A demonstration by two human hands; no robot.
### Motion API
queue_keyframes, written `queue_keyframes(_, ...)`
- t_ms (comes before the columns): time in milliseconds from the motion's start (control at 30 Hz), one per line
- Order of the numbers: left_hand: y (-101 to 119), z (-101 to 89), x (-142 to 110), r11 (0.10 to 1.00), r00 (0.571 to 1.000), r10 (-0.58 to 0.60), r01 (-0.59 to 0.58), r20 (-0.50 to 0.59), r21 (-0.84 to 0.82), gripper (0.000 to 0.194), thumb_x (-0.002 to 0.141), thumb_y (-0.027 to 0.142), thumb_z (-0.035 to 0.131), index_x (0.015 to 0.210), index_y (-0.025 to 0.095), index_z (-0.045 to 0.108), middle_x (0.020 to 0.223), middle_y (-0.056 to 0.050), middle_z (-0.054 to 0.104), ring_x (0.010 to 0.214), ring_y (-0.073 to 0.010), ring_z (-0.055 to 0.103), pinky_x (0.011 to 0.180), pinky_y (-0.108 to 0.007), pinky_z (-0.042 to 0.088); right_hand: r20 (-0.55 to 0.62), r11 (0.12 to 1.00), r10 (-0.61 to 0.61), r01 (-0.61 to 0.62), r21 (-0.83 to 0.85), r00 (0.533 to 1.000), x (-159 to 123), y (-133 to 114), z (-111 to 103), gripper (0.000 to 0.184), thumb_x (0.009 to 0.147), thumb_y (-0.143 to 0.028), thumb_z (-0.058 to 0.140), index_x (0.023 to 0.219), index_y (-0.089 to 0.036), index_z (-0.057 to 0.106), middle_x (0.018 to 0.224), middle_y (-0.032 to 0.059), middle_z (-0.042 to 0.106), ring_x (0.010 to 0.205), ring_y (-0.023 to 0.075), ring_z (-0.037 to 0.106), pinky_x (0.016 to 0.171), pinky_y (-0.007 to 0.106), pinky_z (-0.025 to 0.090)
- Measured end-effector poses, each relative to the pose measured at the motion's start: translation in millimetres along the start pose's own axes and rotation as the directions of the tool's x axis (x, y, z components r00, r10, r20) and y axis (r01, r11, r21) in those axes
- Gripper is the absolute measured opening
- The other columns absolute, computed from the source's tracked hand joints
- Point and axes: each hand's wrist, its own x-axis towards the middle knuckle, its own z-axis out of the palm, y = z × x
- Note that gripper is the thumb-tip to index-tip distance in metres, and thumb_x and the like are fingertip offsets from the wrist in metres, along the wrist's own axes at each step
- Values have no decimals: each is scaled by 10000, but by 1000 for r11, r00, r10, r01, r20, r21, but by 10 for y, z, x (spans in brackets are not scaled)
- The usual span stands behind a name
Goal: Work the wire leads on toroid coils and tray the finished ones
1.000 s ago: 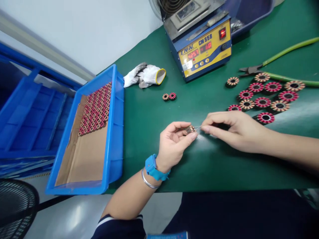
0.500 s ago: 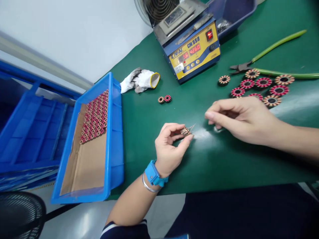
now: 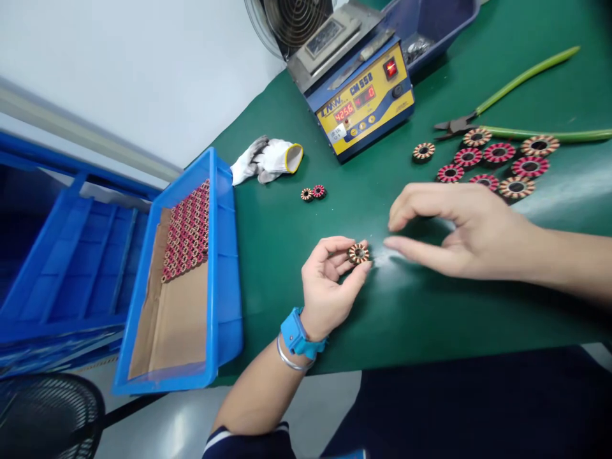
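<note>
A copper-wound ring coil (image 3: 358,254) is pinched between the thumb and fingers of my left hand (image 3: 329,280), its round face turned up toward me. My left wrist wears a blue strap and a silver bangle. To the right, my right hand (image 3: 459,229) hovers over the green table with thumb and forefinger apart and nothing between them. Behind that hand sit several ring coils, some red like this one (image 3: 498,153), some copper like this one (image 3: 517,187). A small copper coil (image 3: 306,194) and a red coil (image 3: 318,191) stand side by side beyond my left hand.
On the left, a blue crate (image 3: 224,268) lined with cardboard holds rows of coils. White gloves (image 3: 275,159) lie behind it. A yellow-fronted solder pot unit (image 3: 366,105) stands at the back, beside a purple bin (image 3: 449,38). Green-handled cutters (image 3: 526,83) lie at the right.
The coil in my left hand has turned from edge-on to face-up. My right hand's thumb and forefinger have spread apart, and the hand has come slightly closer to the coil.
</note>
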Motion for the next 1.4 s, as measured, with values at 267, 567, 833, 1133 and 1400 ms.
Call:
queue_keyframes(267, -71, 7, 14, 945, 983, 170, -182, 67, 273, 275, 765, 176, 852, 960, 174, 658, 1007, -56, 696, 950, -183, 749, 873, -308, 638, 39, 964, -145, 150, -221, 989, 6, -82, 99, 206, 1004, -211, 536, 810, -201, 604, 807, 39, 683, 754, 197, 638, 689, 363, 414)
queue_keyframes(567, -84, -251, 225, 859, 975, 205, -219, 82, 462, 367, 774, 285, 777, 1107, 190, 655, 1135, -116, 719, 1180, -289, 667, 1068, -467, 515, 106, 955, -179, 199, -220, 978, -29, 43, 171, 468, 885, -392, 667, 1311, -225, 571, 1129, 126, 738, 1025, 340, 701, 955, 539, 500)
queue_keyframes(833, -293, -628, 647, 791, 907, 185, 90, -377, 605, 478, 758, 321, 817, 1166, 157, 631, 1243, -134, 674, 1189, -263, 636, 1109, -446, 466, 276, 865, -216, 314, -390, 937, -14, 171, 300, 441, 940, -123, 454, 1345, -141, 627, 988, 131, 782, 952, 303, 733, 1114, 659, 368)
queue_keyframes(1133, -284, -625, 1132, 658, 927, 189, 126, -324, 742, 453, 707, 219, 851, 1120, 180, 671, 1279, -137, 680, 1259, -322, 594, 1169, -529, 405, 367, 854, -352, 456, -249, 861, -195, -40, 351, 300, 953, -187, 529, 1195, -139, 700, 1144, 144, 767, 1054, 274, 715, 985, 485, 541)
queue_keyframes(1400, -290, -618, 1147, 791, 925, 209, 30, -317, 611, 182, 716, 202, 798, 861, 179, 689, 1022, -88, 758, 1016, -231, 691, 1055, -440, 531, 337, 912, -19, 154, -380, 941, -237, 23, 532, 682, 954, -415, 598, 1484, 0, 489, 1571, 341, 424, 1442, 442, 466, 1119, 578, 464)
